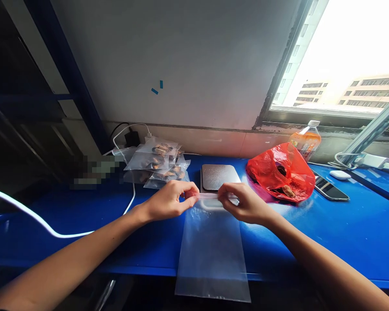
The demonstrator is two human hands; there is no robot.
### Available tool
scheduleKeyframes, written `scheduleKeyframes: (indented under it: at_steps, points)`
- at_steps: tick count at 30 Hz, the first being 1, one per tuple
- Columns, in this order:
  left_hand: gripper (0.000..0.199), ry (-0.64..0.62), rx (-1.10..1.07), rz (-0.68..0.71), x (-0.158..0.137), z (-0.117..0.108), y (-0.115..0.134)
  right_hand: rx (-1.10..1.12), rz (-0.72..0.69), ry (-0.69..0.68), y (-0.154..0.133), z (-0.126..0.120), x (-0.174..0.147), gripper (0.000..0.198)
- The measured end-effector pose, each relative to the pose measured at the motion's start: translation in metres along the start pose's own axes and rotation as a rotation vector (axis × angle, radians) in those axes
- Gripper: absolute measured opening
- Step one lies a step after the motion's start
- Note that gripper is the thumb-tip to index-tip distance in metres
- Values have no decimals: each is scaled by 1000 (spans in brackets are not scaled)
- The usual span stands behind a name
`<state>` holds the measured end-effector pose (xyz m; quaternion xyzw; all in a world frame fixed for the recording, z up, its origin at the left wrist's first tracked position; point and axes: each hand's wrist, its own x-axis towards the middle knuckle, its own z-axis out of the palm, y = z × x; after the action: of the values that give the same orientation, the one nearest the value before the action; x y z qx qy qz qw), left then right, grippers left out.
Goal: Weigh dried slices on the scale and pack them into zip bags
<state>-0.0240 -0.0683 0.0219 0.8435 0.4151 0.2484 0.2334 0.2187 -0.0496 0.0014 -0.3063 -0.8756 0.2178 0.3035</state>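
Observation:
A clear plastic zip bag hangs between my two hands, its lower end past the table's front edge. It looks flat, with nothing inside. My left hand pinches the upper left corner between thumb and fingers. At the opposite upper corner, my right hand pinches in the same way. Just behind the bag's top edge lies a small kitchen scale with a bare metal plate. To the right, a red plastic bag lies open, with brown dried pieces showing in it.
Several filled clear bags are piled at the back left, beside a white cable. A drink bottle, a phone, a white earphone case and a charger stand or lie to the right on the blue table.

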Motion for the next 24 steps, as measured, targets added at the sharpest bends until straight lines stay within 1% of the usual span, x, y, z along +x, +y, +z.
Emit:
scheduleKeyframes:
  at_steps: [6,12,17,21,24]
  points:
    - [13,66,39,55,-1,14,5,-71,-60,23,-10,18,-1,11]
    - [12,110,98,108,-4,23,8,-124,-28,36,-19,26,-2,9]
    - [10,117,114,108,-3,19,7,-148,-12,57,-20,17,-1,8]
    - [12,141,111,79,-1,11,3,-82,49,38,-12,6,0,10]
    - [12,146,113,71,-1,8,1,-85,95,25,-5,1,1,9]
